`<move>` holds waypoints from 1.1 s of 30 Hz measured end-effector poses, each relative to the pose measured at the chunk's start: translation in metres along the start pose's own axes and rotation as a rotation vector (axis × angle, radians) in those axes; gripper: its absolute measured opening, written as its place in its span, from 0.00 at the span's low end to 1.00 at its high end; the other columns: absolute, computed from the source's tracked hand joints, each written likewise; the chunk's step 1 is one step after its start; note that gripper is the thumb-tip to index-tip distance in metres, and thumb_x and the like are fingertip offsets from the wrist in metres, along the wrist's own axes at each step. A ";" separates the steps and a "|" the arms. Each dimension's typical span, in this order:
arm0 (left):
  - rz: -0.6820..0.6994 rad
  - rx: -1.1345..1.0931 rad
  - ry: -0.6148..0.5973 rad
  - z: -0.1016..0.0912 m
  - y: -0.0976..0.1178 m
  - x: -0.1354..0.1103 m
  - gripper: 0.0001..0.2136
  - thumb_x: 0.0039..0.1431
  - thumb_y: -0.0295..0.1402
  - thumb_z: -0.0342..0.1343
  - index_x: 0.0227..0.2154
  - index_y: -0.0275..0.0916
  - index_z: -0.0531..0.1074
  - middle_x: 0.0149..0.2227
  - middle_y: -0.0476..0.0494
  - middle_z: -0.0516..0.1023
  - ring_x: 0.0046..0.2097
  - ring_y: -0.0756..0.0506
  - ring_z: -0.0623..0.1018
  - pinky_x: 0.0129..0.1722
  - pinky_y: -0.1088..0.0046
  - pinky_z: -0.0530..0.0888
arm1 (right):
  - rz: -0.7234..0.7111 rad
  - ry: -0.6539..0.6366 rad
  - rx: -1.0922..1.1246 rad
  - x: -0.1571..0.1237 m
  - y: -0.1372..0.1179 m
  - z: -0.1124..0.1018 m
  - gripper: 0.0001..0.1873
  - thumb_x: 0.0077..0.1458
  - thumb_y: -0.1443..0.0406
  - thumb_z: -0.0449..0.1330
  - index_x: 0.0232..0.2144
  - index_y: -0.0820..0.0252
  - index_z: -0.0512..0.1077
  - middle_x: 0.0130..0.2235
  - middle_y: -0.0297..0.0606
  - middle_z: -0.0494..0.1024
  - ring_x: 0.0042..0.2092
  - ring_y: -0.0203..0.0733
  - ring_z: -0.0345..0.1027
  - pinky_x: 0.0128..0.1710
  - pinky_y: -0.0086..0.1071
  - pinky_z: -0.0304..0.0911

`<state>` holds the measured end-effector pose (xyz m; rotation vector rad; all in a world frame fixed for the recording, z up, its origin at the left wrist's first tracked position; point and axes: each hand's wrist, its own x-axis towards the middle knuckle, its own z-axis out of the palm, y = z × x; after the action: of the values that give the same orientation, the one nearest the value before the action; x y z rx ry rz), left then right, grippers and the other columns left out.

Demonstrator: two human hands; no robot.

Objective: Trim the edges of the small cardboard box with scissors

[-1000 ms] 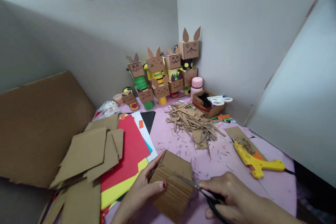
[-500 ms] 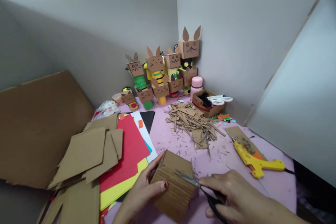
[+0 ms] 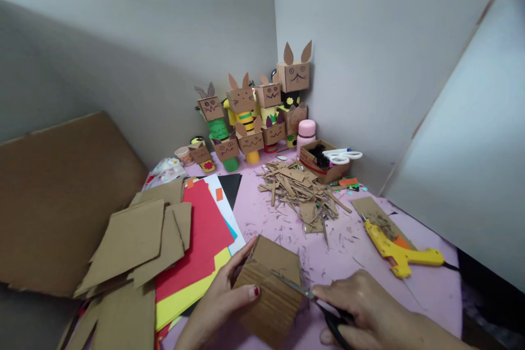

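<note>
A brown cardboard box (image 3: 266,306) is tilted near the table's front edge. My left hand (image 3: 232,290) grips it from the left, thumb on the near face and fingers along the far left side. In my right hand (image 3: 356,303) is a pair of black-handled scissors (image 3: 334,324), my fingers wrapped round the handles. Their blades lie along the edge between the box's top and near face, looking nearly closed. Whether a strip of cardboard sits between the blades is too small to tell.
Cardboard scraps (image 3: 295,188) lie heaped mid-table. A yellow glue gun (image 3: 400,251) rests at right. Cardboard sheets (image 3: 135,229) and red paper (image 3: 205,229) are stacked at left. Cardboard animal figures (image 3: 250,142), a pink bottle (image 3: 306,134) and a small box with white scissors (image 3: 342,156) stand behind.
The scissor blades have come closer together along the box edge, and my right hand has shifted slightly down. My left hand and the box stay almost in place.
</note>
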<state>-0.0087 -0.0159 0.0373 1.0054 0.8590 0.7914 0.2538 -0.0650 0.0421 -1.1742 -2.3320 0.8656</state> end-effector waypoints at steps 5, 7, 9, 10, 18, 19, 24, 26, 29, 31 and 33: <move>0.009 0.012 0.002 -0.001 -0.002 0.001 0.36 0.42 0.37 0.68 0.57 0.46 0.64 0.63 0.44 0.62 0.62 0.37 0.62 0.61 0.63 0.58 | 0.072 -0.051 -0.075 0.000 -0.004 -0.006 0.13 0.51 0.56 0.63 0.36 0.58 0.75 0.27 0.35 0.78 0.27 0.38 0.70 0.27 0.26 0.56; 0.006 0.015 0.008 -0.001 -0.002 0.000 0.36 0.42 0.37 0.68 0.57 0.46 0.64 0.63 0.44 0.63 0.62 0.36 0.62 0.61 0.62 0.58 | 0.109 -0.080 -0.098 0.001 -0.008 -0.010 0.14 0.50 0.58 0.64 0.39 0.56 0.74 0.29 0.35 0.80 0.29 0.41 0.72 0.28 0.27 0.57; 0.002 0.023 0.018 0.000 -0.001 -0.001 0.36 0.41 0.38 0.69 0.57 0.47 0.65 0.62 0.44 0.64 0.62 0.36 0.62 0.60 0.62 0.59 | 0.133 -0.098 -0.116 0.002 -0.012 -0.012 0.14 0.48 0.60 0.66 0.39 0.56 0.74 0.29 0.35 0.80 0.29 0.42 0.73 0.28 0.27 0.58; 0.003 0.024 0.024 0.000 -0.001 -0.001 0.36 0.41 0.38 0.69 0.56 0.47 0.65 0.62 0.44 0.64 0.62 0.36 0.62 0.60 0.62 0.59 | 0.140 -0.101 -0.124 0.003 -0.014 -0.013 0.14 0.47 0.61 0.66 0.38 0.56 0.74 0.29 0.35 0.80 0.29 0.42 0.73 0.27 0.27 0.57; 0.005 0.010 0.000 -0.002 -0.001 0.001 0.36 0.42 0.37 0.68 0.57 0.46 0.65 0.62 0.43 0.64 0.62 0.36 0.62 0.60 0.63 0.59 | 0.028 -0.056 -0.159 0.004 -0.011 -0.007 0.11 0.53 0.59 0.60 0.36 0.60 0.72 0.28 0.38 0.80 0.29 0.42 0.74 0.27 0.30 0.55; 0.002 0.009 -0.005 -0.002 -0.001 0.001 0.36 0.42 0.37 0.68 0.57 0.45 0.64 0.62 0.43 0.64 0.62 0.36 0.63 0.60 0.63 0.60 | -0.001 -0.051 -0.161 0.004 -0.010 -0.007 0.11 0.54 0.59 0.59 0.35 0.61 0.72 0.28 0.39 0.80 0.29 0.42 0.74 0.26 0.30 0.55; 0.006 -0.002 -0.022 -0.003 0.000 0.001 0.35 0.42 0.37 0.68 0.57 0.45 0.65 0.61 0.42 0.66 0.62 0.35 0.63 0.60 0.61 0.60 | -0.067 -0.061 -0.166 0.004 -0.006 -0.005 0.12 0.56 0.59 0.55 0.31 0.62 0.72 0.27 0.40 0.80 0.27 0.41 0.73 0.25 0.31 0.54; 0.017 -0.001 -0.022 -0.003 -0.002 0.000 0.35 0.42 0.36 0.69 0.56 0.45 0.66 0.61 0.42 0.66 0.62 0.36 0.62 0.60 0.62 0.59 | -0.051 -0.074 -0.163 0.004 -0.006 -0.005 0.12 0.56 0.59 0.56 0.34 0.63 0.72 0.28 0.41 0.80 0.29 0.42 0.74 0.26 0.30 0.55; 0.017 0.006 -0.013 -0.005 -0.004 0.000 0.35 0.41 0.36 0.69 0.55 0.45 0.67 0.61 0.42 0.66 0.62 0.36 0.62 0.61 0.61 0.58 | 0.026 -0.101 -0.144 0.003 -0.007 -0.006 0.12 0.54 0.61 0.60 0.38 0.62 0.72 0.30 0.39 0.81 0.31 0.43 0.75 0.28 0.29 0.58; 0.012 0.010 -0.006 -0.004 -0.004 0.000 0.35 0.41 0.37 0.69 0.55 0.46 0.67 0.60 0.41 0.68 0.61 0.35 0.63 0.60 0.59 0.59 | 0.081 -0.117 -0.170 0.004 -0.011 -0.009 0.13 0.52 0.61 0.62 0.40 0.60 0.72 0.32 0.39 0.81 0.33 0.45 0.75 0.30 0.30 0.60; 0.003 0.024 0.006 -0.003 -0.003 0.000 0.35 0.40 0.37 0.69 0.55 0.46 0.67 0.59 0.40 0.69 0.59 0.33 0.66 0.59 0.57 0.61 | 0.117 -0.136 -0.214 0.006 -0.017 -0.012 0.12 0.51 0.62 0.63 0.39 0.59 0.72 0.33 0.39 0.81 0.34 0.47 0.75 0.31 0.32 0.61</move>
<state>-0.0109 -0.0156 0.0338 1.0261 0.8734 0.7887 0.2478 -0.0633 0.0628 -1.3901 -2.5385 0.7708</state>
